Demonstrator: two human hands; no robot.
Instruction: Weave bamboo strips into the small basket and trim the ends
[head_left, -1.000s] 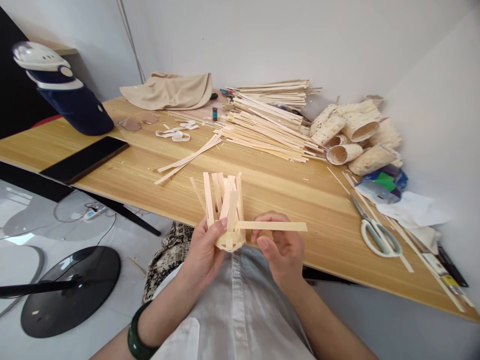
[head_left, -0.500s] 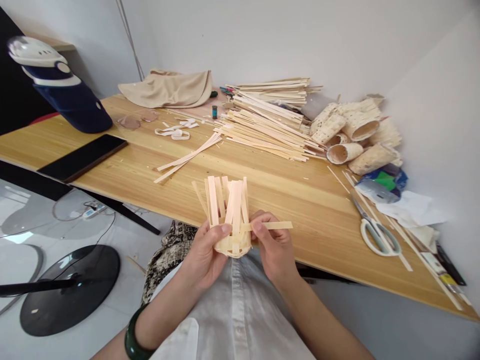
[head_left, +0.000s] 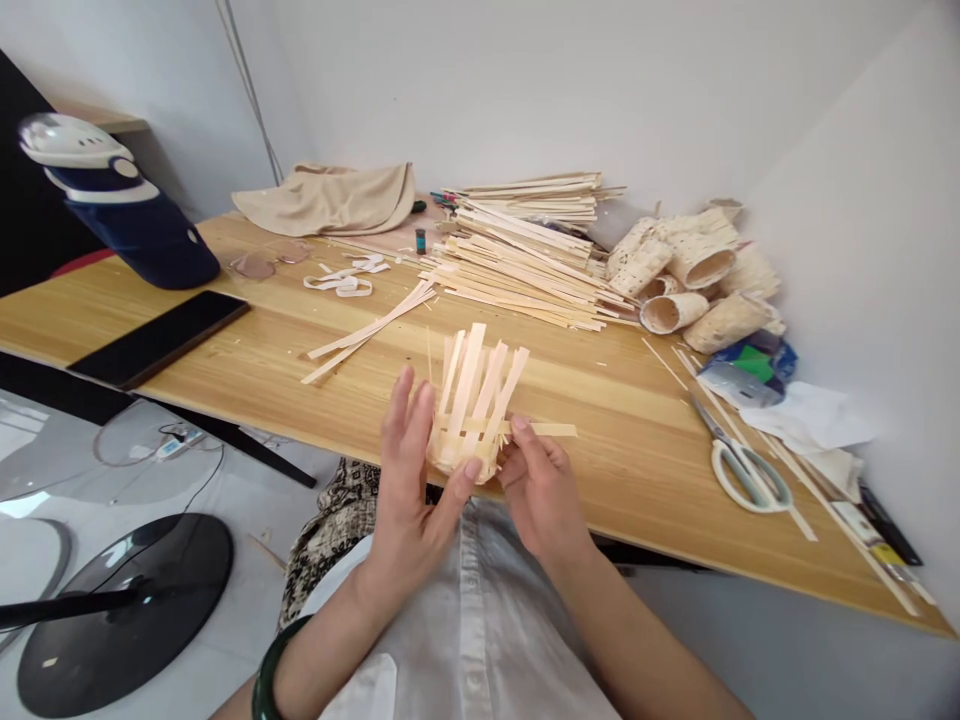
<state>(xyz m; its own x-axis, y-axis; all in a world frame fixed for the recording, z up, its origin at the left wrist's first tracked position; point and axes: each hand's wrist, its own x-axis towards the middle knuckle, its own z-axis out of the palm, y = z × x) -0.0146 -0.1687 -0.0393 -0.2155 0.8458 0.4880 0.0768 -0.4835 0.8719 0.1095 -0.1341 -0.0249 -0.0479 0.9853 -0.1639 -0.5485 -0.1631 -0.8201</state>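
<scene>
A small, partly woven basket of pale wood-like strips is held at the table's front edge, its upright strips fanning upward. One flat cross strip runs around its front and sticks out to the right. My right hand pinches this strip against the basket's right side, thumb in front; its other fingers are curled and partly hidden behind. On the left, my left hand has its fingers stretched up and apart from the thumb. Its thumb tip touches the basket's lower front.
Bundles of pale strips lie at the back beside bark-like tubes. Scissors and long thin strips are at the right. Leftward are a phone-like black slab, sunglasses, white ribbon and a dark blue bottle.
My left hand has loosened its grip and spread its fingers. The basket has turned and tilted, and its uprights now lean right. My right hand still pinches the cross strip.
</scene>
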